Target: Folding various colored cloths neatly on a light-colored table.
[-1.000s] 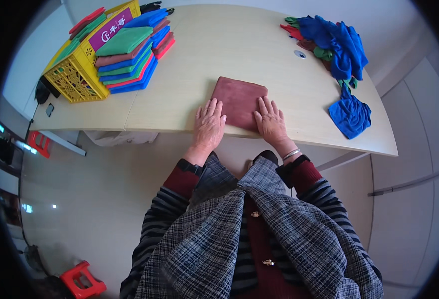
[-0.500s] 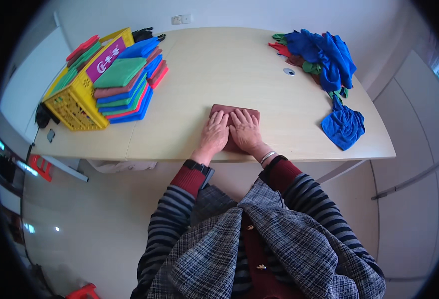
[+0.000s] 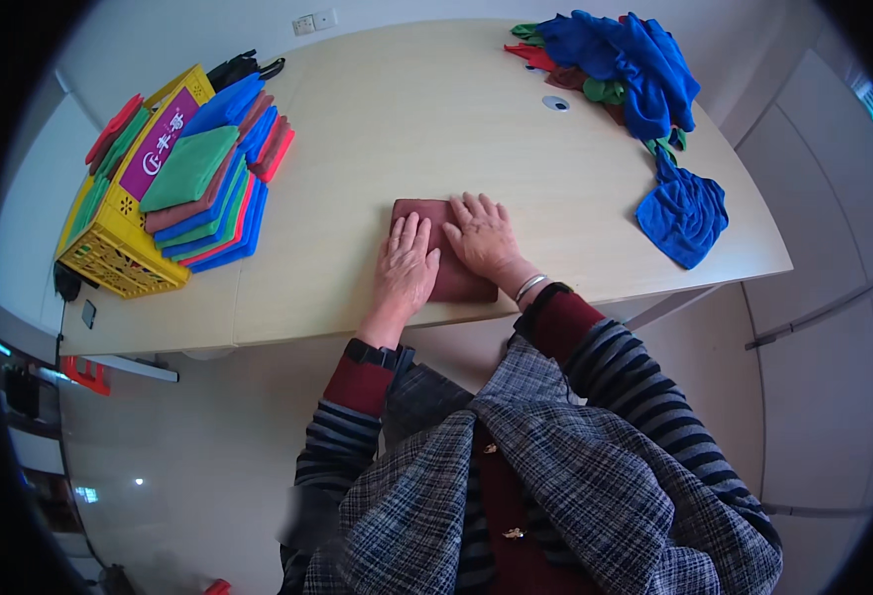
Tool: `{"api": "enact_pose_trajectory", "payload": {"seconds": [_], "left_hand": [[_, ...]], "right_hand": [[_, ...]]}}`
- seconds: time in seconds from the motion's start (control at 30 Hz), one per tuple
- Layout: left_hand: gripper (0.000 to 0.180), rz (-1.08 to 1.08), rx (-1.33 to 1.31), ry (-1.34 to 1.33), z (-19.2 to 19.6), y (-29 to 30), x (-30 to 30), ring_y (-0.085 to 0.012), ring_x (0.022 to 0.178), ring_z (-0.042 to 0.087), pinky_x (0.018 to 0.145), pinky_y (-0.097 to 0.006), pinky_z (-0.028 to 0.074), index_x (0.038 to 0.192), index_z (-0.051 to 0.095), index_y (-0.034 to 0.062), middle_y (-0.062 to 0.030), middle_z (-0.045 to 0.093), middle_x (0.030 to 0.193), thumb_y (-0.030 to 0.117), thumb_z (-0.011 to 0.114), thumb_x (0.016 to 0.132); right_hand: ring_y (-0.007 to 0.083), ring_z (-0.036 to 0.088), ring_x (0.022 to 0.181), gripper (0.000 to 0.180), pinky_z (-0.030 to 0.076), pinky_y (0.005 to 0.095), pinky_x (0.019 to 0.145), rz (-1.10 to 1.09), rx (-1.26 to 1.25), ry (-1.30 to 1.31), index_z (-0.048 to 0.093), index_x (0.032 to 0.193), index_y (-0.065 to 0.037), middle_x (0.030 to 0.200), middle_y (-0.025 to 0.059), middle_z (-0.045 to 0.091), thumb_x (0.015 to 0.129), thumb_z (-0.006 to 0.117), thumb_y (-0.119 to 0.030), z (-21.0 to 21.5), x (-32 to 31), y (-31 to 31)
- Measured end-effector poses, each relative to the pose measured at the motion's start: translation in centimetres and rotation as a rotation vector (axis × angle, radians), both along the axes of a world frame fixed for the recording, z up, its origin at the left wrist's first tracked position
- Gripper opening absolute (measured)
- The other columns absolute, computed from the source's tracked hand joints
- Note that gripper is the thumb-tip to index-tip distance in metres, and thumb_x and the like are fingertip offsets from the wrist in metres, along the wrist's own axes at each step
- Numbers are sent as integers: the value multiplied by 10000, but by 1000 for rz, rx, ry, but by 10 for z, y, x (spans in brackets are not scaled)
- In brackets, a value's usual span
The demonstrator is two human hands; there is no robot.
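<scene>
Matt maroon cloth (image 3: 443, 260), smooth pale wood-look table (image 3: 426, 129), yellow plastic basket (image 3: 119, 248)

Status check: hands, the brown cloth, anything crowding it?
Left hand and right hand flat on folded brown cloth, gripping nothing. Cloth near table's front edge. Nothing crowding it; folded stack far left, loose blue pile far right.

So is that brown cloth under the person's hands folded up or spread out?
Folded. The brown cloth is a small, neat rectangle with straight edges, pressed flat on the table under the left hand and right hand.
</scene>
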State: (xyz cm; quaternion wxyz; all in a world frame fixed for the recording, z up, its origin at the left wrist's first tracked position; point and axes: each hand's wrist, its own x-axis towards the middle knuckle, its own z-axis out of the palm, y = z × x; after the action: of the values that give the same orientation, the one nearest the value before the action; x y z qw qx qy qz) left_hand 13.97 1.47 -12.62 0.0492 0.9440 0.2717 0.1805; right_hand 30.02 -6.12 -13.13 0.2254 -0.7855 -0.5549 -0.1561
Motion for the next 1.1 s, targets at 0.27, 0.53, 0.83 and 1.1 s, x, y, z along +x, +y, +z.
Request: {"api": "enact_pose_trajectory", "payload": {"seconds": [0.27,0.53,0.83,1.1], "left_hand": [[548,-57,32,-26,-10,5,-2,-303,1463,317,1197,-448,256,1492,410,65,-137,368,1570,336,468,1020],[537,-166,290,130,15,43,-6,-279,1470,320,1187,-541,250,1478,439,100,-106,388,1565,386,454,1024],[522,132,106,51,29,-6,-11,-312,1463,318,1195,-519,235,1445,469,51,-154,387,1555,348,470,1016],[547,95,158,-13,-12,-31,-18,-328,1463,302,1201,-490,235,1454,441,7,-177,365,1558,319,486,1007]], "right_hand": [[315,505,1240,489,416,480,997,-44,-61,89,538,1342,-81,1283,122,588,973,508,-400,0,6,-14],[331,595,1111,443,449,488,917,-176,-240,29,570,1197,-26,1134,190,642,953,546,-395,24,-33,-64],[329,636,1040,395,468,458,923,-50,-665,22,595,1227,-47,1081,148,679,984,505,-345,93,-43,-78],[323,447,1363,464,377,493,1086,392,-25,-238,573,1335,-99,1417,113,547,1009,435,-399,1,-31,3]]}}
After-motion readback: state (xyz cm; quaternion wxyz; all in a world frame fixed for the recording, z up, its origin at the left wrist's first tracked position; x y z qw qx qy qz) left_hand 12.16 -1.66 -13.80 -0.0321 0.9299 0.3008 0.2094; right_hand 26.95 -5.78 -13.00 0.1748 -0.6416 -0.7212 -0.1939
